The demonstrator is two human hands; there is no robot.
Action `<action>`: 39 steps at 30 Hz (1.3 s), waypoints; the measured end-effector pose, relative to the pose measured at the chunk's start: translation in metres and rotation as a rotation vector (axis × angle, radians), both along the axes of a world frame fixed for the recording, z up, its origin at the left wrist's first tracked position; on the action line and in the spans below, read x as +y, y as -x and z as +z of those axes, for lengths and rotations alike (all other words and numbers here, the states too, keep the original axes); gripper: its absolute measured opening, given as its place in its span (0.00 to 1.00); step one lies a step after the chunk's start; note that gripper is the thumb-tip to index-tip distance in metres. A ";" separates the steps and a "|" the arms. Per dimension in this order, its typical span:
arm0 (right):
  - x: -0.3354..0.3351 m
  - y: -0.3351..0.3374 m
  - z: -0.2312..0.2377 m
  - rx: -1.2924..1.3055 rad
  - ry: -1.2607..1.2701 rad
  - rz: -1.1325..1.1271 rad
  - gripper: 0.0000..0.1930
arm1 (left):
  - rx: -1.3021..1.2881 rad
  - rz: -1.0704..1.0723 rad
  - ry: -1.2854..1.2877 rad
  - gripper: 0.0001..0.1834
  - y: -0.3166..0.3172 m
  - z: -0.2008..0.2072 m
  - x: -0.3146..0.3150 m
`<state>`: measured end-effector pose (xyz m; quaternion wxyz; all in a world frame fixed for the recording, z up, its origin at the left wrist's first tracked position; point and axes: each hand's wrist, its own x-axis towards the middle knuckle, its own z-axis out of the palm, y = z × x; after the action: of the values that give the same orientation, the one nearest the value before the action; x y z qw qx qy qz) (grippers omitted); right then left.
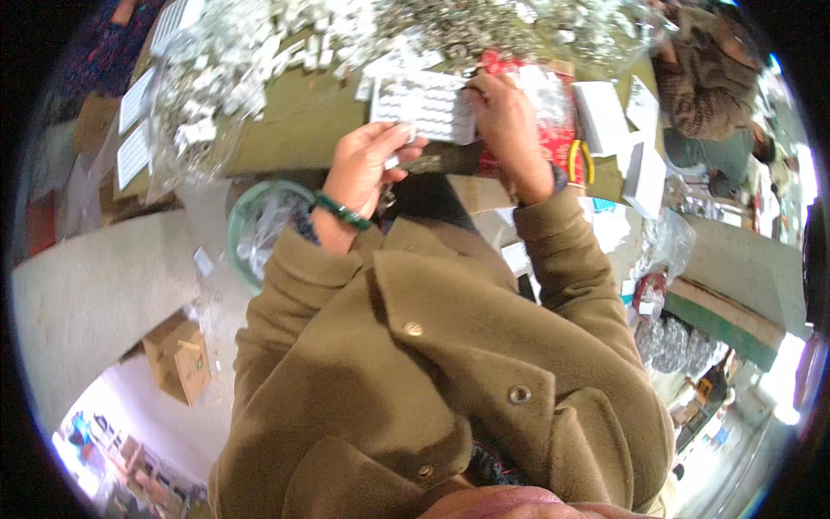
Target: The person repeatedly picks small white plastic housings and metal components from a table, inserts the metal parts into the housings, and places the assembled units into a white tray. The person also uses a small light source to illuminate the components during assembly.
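Note:
A white card with rows of small items lies at the near edge of the table. My left hand is at the card's lower left corner, fingers curled and pinching a small white piece. Over the card's right edge, my right hand is closed, its fingertips pressed together; whatever they hold is hidden. Beneath and beside that hand is a red printed bag with clear plastic on it. Yellow-handled pliers rest just right of the bag.
Heaps of small white pieces and metallic parts cover the far side of the olive table. White card stacks stand at the right. A green tub with plastic is below the table edge. Another person sits at far right.

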<state>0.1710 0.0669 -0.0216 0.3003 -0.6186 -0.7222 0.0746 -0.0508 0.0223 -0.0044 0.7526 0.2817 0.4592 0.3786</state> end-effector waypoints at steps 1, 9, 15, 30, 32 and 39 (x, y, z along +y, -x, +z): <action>0.002 0.000 -0.001 0.003 0.038 -0.006 0.06 | -0.033 -0.006 -0.027 0.11 -0.004 0.000 0.002; -0.009 0.000 0.028 0.227 -0.097 0.098 0.04 | -0.082 0.049 0.010 0.10 -0.012 0.007 0.003; -0.036 0.024 0.054 0.466 -0.050 0.315 0.06 | -0.127 0.055 -0.025 0.11 -0.013 0.006 -0.001; -0.053 0.054 0.055 0.214 -0.317 0.427 0.11 | -0.102 0.173 -0.132 0.10 -0.007 0.009 -0.020; -0.053 0.055 0.057 0.176 -0.346 0.464 0.11 | -0.150 0.206 -0.166 0.11 -0.006 0.008 -0.024; -0.055 0.053 0.063 0.530 -0.156 0.373 0.14 | -0.012 0.209 -0.377 0.17 -0.011 0.012 -0.030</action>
<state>0.1184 0.0119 0.0413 0.5055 -0.4096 -0.7233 0.2312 -0.0399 -0.0079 0.0075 0.6458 0.3661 0.4025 0.5357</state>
